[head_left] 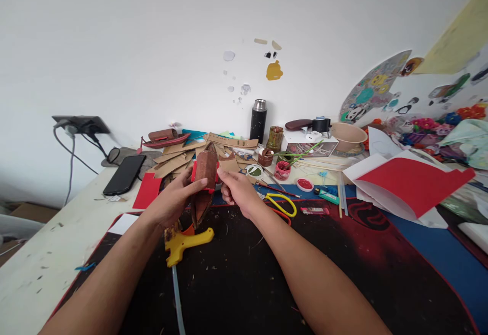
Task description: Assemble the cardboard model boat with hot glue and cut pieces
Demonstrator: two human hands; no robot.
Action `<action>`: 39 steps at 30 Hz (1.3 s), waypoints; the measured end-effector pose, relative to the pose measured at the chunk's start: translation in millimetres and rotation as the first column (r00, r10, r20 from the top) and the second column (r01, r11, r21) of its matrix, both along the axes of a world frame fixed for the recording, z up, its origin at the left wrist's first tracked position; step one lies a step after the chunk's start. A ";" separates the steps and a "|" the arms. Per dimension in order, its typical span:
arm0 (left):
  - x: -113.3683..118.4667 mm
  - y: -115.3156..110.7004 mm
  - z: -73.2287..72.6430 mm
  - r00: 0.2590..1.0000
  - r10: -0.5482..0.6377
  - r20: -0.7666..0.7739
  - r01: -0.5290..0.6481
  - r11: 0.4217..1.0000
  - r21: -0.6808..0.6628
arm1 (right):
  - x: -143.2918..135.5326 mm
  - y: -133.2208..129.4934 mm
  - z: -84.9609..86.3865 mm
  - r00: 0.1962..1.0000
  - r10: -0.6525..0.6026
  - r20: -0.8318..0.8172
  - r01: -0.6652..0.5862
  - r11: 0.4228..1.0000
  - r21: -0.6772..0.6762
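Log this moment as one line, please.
left hand: holding brown model boat; right hand: at the boat's side; near: yellow glue gun on black mat; behind: cardboard scraps

The person's left hand (172,196) and right hand (243,192) are bare, fingers and thumbs uncovered. Both wrists are bare too, as are the left forearm (110,269) and right forearm (301,253), each slim at the wrist and broader further back.

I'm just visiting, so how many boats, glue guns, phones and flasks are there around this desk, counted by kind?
Boats: 2, the held boat and the back boat
Glue guns: 1, the yellow glue gun
Phones: 1, the black phone
Flasks: 1, the dark flask by the wall
Total: 5
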State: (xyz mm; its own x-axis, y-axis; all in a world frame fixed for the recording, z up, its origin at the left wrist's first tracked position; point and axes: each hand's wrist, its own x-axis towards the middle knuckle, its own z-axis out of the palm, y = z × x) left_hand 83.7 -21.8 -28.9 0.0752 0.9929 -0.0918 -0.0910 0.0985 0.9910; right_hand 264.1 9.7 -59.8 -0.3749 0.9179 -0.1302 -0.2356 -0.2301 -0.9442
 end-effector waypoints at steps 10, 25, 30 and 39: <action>5.3 -3.5 3.0 0.999 -0.024 -0.035 0.024 1.000 0.001 | 0.7 1.8 0.3 0.999 -0.049 0.001 0.049 0.999 -0.023; 3.4 -3.7 0.1 0.998 -0.038 -0.046 0.039 0.999 0.024 | 0.4 2.0 -0.2 0.998 -0.056 -0.025 0.055 0.998 -0.020; 4.2 -3.5 -0.4 0.998 -0.053 -0.024 0.053 0.998 0.028 | 0.6 2.1 -0.1 0.998 -0.059 -0.016 0.059 0.998 -0.017; 1.4 3.0 0.5 0.975 0.052 0.218 -0.054 0.999 0.002 | -0.1 2.0 -1.8 0.996 -0.094 -0.004 0.094 0.996 -0.001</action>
State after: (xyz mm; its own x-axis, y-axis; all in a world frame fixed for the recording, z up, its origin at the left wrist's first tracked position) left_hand 85.1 -18.8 -28.4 0.0401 0.9967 -0.0707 -0.3093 0.0797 0.9476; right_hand 264.0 11.7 -61.6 -0.2875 0.9490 -0.1295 -0.2600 -0.2075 -0.9431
